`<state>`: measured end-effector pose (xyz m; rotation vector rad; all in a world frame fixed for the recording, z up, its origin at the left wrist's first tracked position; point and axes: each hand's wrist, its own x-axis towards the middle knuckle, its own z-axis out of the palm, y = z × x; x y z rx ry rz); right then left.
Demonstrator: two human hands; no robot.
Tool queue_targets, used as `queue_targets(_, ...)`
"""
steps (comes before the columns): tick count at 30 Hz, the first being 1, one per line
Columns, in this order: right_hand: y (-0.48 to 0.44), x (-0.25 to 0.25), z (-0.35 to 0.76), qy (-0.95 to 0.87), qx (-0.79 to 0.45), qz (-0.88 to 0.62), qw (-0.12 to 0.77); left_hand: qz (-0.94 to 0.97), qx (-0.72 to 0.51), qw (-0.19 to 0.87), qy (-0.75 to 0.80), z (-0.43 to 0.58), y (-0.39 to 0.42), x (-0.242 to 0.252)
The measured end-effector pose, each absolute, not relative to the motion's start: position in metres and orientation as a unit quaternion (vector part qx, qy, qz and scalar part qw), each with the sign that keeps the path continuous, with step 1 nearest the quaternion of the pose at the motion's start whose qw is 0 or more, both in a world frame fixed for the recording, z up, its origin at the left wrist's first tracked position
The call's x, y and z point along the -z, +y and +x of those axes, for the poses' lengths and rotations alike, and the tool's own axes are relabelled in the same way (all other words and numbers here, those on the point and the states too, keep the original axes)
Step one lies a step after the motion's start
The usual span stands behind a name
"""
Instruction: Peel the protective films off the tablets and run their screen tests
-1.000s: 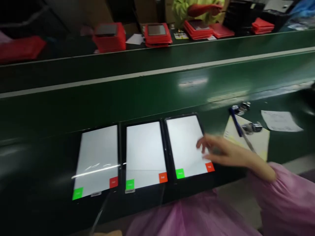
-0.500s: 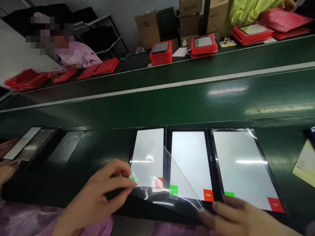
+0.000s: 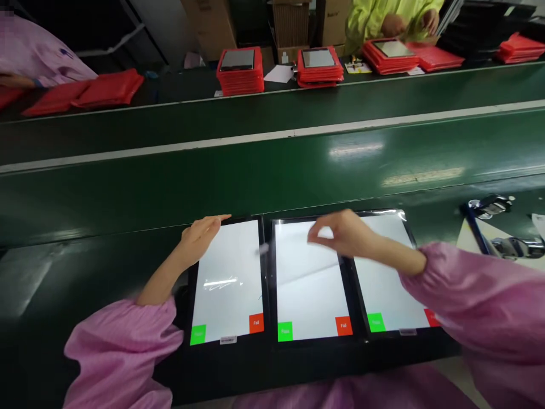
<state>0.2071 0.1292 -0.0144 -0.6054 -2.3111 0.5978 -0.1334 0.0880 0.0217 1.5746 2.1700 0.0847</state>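
Three tablets lie side by side, each with a lit white screen, a green patch and a red "Fail" patch: the left tablet (image 3: 230, 272), the middle tablet (image 3: 309, 295) and the right tablet (image 3: 378, 272). My left hand (image 3: 198, 241) lies along the left tablet's upper left edge, fingers stretched out. Above the middle tablet's upper right part, my right hand (image 3: 338, 230) makes a pinch; what is in it, if anything, cannot be made out. A small blurred pale piece (image 3: 264, 249) shows between the left and middle tablets. A faint slanting line crosses the middle screen.
Tools (image 3: 489, 207) and papers lie on the bench at right. Behind a raised green ledge (image 3: 255, 170) stand stacks of red pouches (image 3: 240, 79), some topped with a tablet. A co-worker in yellow (image 3: 378, 23) and another in pink (image 3: 42, 51) are across the bench.
Both hands have moved up from the tablets' lower edges. The clear film that was stretched between them is no longer plainly visible. The view has shifted to the right.
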Motion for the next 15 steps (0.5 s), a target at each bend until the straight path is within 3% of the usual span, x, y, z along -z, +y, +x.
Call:
queue_targets(2,0.164,0.008,0.211,-0.776,-0.410,-0.300,0.373,0.544,-0.055,0.251,0.799,-0.132,0.083,-0.021)
queue_targets(4,0.184,-0.001,0.216,-0.691,-0.452,-0.353,0.439,0.549,-0.072,0.277,0.785,-0.130,0.078,-0.022)
queue_targets(9,0.187,-0.018,0.226,-0.643,-0.417,-0.367,0.527,0.595,-0.026,0.249,0.764,-0.121,0.081,-0.027)
queue_targets(12,0.177,-0.021,0.226,-0.635,-0.404,-0.369,0.545,0.640,0.025,0.193,0.743,-0.108,0.088,-0.026)
queue_targets(15,0.166,-0.024,0.226,-0.651,-0.383,-0.378,0.535,0.666,0.026,0.204,0.717,-0.095,0.095,-0.025)
